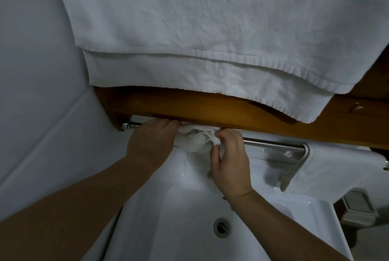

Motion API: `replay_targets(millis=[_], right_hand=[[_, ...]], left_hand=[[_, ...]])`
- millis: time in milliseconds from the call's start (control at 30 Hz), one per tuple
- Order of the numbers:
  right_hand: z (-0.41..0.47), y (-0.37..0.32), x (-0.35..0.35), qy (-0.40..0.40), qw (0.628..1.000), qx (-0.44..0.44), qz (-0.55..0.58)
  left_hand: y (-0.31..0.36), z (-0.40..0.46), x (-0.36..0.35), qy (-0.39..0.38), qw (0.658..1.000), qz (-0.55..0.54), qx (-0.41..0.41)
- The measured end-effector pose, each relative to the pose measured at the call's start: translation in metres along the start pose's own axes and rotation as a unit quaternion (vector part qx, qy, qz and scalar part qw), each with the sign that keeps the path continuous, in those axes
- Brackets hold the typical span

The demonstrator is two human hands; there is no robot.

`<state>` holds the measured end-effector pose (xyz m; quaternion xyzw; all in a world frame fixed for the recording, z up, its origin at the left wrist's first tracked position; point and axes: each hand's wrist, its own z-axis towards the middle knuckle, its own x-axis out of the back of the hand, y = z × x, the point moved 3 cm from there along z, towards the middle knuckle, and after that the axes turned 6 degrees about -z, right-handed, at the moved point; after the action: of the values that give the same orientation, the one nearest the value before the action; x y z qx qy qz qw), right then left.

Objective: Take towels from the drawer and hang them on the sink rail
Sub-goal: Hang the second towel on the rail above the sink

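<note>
From the head view, my 2 hands meet at the chrome sink rail (271, 142), which runs under a brown wooden shelf (210, 111) and above the white sink (179, 204). My left hand (150, 141) lies over the rail near its left end, fingers curled onto the bunched small white towel (193, 139). My right hand (230, 160) pinches the frayed edge of that same towel between thumb and fingertips, just beside the left hand. The towel sits gathered on the rail between both hands, part of it drooping toward the basin. A large white towel (210, 29) hangs down over the shelf and fills the upper part of the view. Another white towel (336, 168) is draped at the rail's right end. The sink drain (220, 227) shows below my wrists.
</note>
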<state>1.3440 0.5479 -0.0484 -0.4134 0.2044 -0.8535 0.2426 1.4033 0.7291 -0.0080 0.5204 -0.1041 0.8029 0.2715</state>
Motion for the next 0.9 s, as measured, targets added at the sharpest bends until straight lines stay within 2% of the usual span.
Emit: replay_targets(millis=[133,267,367,433,467,533,567,633,700,767,833,900], right_hand=[[0.011,0.017,-0.014,-0.026,0.997,-0.02,-0.065],[0.025,0.02,-0.024,-0.029,0.984,-0.013,-0.177],[0.035,0.021,-0.025,-0.023,0.97,-0.045,-0.237],[0.041,0.021,-0.028,-0.032,0.966,-0.057,-0.249],[0.042,0.021,-0.029,-0.035,0.967,-0.061,-0.244],[0.04,0.022,-0.032,-0.028,0.973,-0.057,-0.221],[0.036,0.024,-0.032,-0.017,0.975,-0.04,-0.216],[0.026,0.026,-0.033,0.008,0.976,0.024,-0.215],[0.017,0.025,-0.034,0.017,0.972,0.111,-0.206],[0.012,0.023,-0.034,0.006,0.961,0.177,-0.212],[0.012,0.02,-0.035,-0.016,0.952,0.2,-0.233],[0.016,0.016,-0.04,-0.054,0.942,0.193,-0.271]], left_hand=[[-0.008,0.003,-0.013,0.0,0.999,0.034,-0.011],[-0.016,0.008,-0.027,-0.011,0.997,0.045,0.069],[-0.019,0.017,-0.037,-0.025,0.993,-0.005,0.116],[-0.024,0.017,-0.043,-0.023,0.987,-0.017,0.156],[-0.025,0.015,-0.048,-0.01,0.989,0.012,0.147],[-0.026,0.008,-0.055,-0.035,0.988,0.058,0.136],[-0.026,0.004,-0.057,-0.069,0.985,0.05,0.149],[-0.032,0.0,-0.066,-0.09,0.984,0.06,0.141],[-0.035,-0.003,-0.07,-0.082,0.987,0.06,0.126],[-0.034,-0.005,-0.066,-0.06,0.985,0.031,0.16],[-0.032,-0.005,-0.062,-0.072,0.98,0.03,0.181],[-0.034,-0.004,-0.061,-0.106,0.98,0.023,0.165]])
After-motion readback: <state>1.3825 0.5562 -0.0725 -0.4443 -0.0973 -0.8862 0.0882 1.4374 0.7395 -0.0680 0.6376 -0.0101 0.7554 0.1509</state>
